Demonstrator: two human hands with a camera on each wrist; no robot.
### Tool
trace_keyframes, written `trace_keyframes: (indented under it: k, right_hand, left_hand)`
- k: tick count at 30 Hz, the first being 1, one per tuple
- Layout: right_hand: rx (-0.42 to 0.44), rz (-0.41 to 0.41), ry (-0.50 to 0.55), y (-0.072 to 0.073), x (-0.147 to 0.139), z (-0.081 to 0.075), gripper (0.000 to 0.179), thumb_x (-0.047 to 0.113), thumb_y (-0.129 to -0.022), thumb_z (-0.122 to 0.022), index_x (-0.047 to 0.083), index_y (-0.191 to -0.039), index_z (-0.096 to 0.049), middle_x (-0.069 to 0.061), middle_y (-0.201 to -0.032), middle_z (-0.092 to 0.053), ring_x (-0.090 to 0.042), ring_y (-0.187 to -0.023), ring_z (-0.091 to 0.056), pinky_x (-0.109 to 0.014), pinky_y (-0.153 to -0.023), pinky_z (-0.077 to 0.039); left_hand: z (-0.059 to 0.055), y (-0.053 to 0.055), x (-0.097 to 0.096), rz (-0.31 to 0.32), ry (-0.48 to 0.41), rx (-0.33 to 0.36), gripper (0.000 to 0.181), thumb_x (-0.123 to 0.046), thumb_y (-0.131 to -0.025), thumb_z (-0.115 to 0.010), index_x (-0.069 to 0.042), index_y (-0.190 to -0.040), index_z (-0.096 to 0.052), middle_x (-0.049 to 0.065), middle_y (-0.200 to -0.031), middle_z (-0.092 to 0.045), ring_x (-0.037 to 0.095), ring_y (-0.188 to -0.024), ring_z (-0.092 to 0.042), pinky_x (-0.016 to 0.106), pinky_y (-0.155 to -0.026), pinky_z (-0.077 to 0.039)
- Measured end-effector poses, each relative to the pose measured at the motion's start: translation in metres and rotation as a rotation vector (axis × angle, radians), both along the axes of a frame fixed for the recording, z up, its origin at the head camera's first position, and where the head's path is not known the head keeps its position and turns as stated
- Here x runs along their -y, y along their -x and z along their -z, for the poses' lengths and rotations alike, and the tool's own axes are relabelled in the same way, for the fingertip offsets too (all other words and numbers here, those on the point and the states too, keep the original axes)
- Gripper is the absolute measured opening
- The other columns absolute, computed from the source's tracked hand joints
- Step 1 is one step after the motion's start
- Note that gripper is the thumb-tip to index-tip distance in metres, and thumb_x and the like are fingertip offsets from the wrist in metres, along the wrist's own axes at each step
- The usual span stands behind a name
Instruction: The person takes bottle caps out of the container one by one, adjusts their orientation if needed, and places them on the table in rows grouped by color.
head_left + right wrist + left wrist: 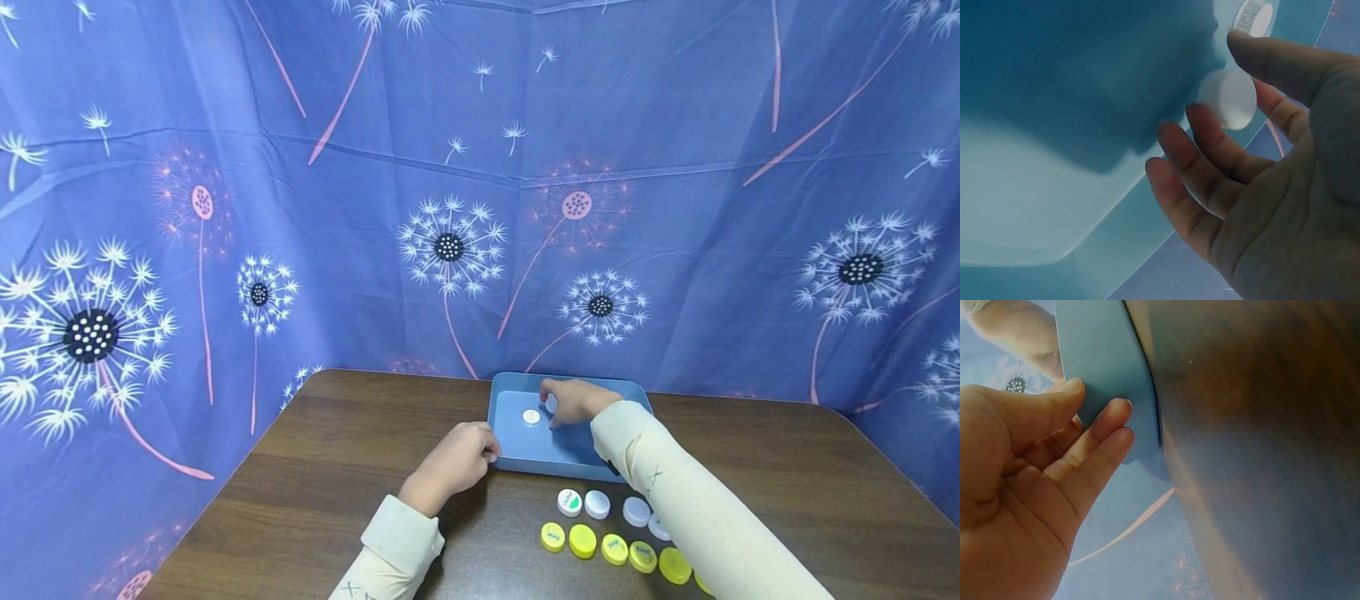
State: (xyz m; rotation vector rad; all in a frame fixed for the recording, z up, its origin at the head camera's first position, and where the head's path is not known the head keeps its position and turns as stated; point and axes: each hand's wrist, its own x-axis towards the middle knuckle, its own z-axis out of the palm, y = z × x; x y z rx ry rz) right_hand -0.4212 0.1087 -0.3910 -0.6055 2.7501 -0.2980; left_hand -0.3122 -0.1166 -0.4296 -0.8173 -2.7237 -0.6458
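A shallow blue tray [540,463] stands at the back of the wooden table. My left hand [459,458] holds its near left corner; in the left wrist view the thumb lies at the rim and fingertips [1113,419] touch the outer wall. My right hand [576,402] is inside the tray, fingers loosely spread around a white bottle cap [1229,99]. The thumb stands apart from that cap; whether the index finger behind it touches it cannot be seen. Another white cap [531,417], with printing on top, lies in the tray to the left.
In front of the tray runs a row of white caps [597,504], one with a green mark. Nearer is a row of several yellow caps [582,541], partly covered by the right sleeve [697,492]. A blue dandelion-print cloth [360,250] hangs behind the table.
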Motion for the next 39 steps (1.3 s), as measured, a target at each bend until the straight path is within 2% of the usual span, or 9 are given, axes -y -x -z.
trace_keyframes:
  k: [8, 12, 19, 26, 29, 34, 39]
  right_hand:
    - [-0.026, -0.012, -0.067, -0.006, -0.003, -0.003, 0.024, 0.020, -0.089, -0.074, 0.015, -0.109, -0.062, -0.003, -0.100, -0.061, -0.022, -0.090, -0.052, -0.041, -0.081, -0.046]
    - [-0.035, -0.011, -0.061, -0.004, -0.005, -0.002, 0.020, 0.021, -0.086, -0.077, 0.012, -0.100, -0.065, -0.001, -0.090, -0.060, -0.020, -0.084, -0.053, -0.037, -0.075, -0.046]
    - [-0.089, -0.036, 0.065, -0.002, -0.014, -0.002, 0.014, 0.005, -0.080, -0.079, 0.005, -0.091, -0.070, -0.002, -0.085, -0.063, -0.018, -0.077, -0.053, -0.032, -0.068, -0.049]
    - [-0.161, -0.087, 0.193, -0.006, -0.024, -0.007, 0.022, 0.000, -0.076, -0.079, 0.005, -0.097, -0.073, -0.005, -0.094, -0.069, -0.021, -0.087, -0.061, -0.037, -0.076, -0.053]
    - [-0.185, -0.092, 0.249, -0.011, -0.029, -0.011, 0.024, 0.001, -0.076, -0.080, 0.004, -0.099, -0.073, -0.006, -0.096, -0.070, -0.022, -0.090, -0.063, -0.039, -0.077, -0.054]
    - [-0.203, -0.054, 0.328, -0.021, -0.042, -0.014, 0.026, 0.003, -0.075, -0.081, 0.007, -0.099, -0.071, -0.002, -0.092, -0.069, -0.018, -0.085, -0.063, -0.039, -0.075, -0.053]
    - [-0.196, -0.027, 0.458, -0.042, -0.062, -0.019, 0.027, 0.004, -0.077, -0.081, 0.008, -0.101, -0.069, 0.000, -0.088, -0.066, -0.016, -0.080, -0.061, -0.035, -0.070, -0.052]
  left_hand:
    - [-0.003, -0.002, 0.000, -0.003, -0.004, 0.012, 0.014, 0.008, -0.085, -0.066, -0.004, -0.083, -0.075, -0.003, -0.083, -0.065, 0.007, -0.080, -0.062, 0.022, -0.074, -0.054]
    - [-0.004, -0.003, 0.000, -0.005, -0.005, 0.008, 0.014, 0.008, -0.085, -0.066, -0.004, -0.083, -0.075, -0.003, -0.082, -0.065, 0.007, -0.079, -0.062, 0.022, -0.073, -0.054]
    - [-0.002, -0.002, -0.001, 0.000, -0.012, 0.017, 0.016, 0.009, -0.084, -0.065, -0.004, -0.083, -0.075, -0.003, -0.082, -0.065, 0.007, -0.079, -0.062, 0.021, -0.073, -0.053]
    - [-0.003, -0.001, 0.000, -0.011, -0.015, 0.031, 0.016, 0.008, -0.085, -0.065, -0.004, -0.084, -0.075, -0.004, -0.083, -0.064, 0.008, -0.080, -0.062, 0.022, -0.074, -0.054]
    - [-0.004, -0.001, 0.001, -0.010, -0.013, 0.028, 0.015, 0.008, -0.085, -0.065, -0.004, -0.084, -0.075, -0.003, -0.083, -0.064, 0.008, -0.080, -0.062, 0.023, -0.074, -0.054]
    - [-0.004, -0.002, 0.002, -0.017, -0.011, 0.030, 0.015, 0.008, -0.086, -0.065, -0.004, -0.084, -0.075, -0.003, -0.083, -0.064, 0.008, -0.080, -0.061, 0.024, -0.074, -0.054]
    - [-0.003, -0.003, 0.001, -0.018, -0.012, 0.032, 0.015, 0.008, -0.086, -0.065, -0.003, -0.084, -0.075, -0.003, -0.083, -0.064, 0.008, -0.079, -0.061, 0.024, -0.073, -0.054]
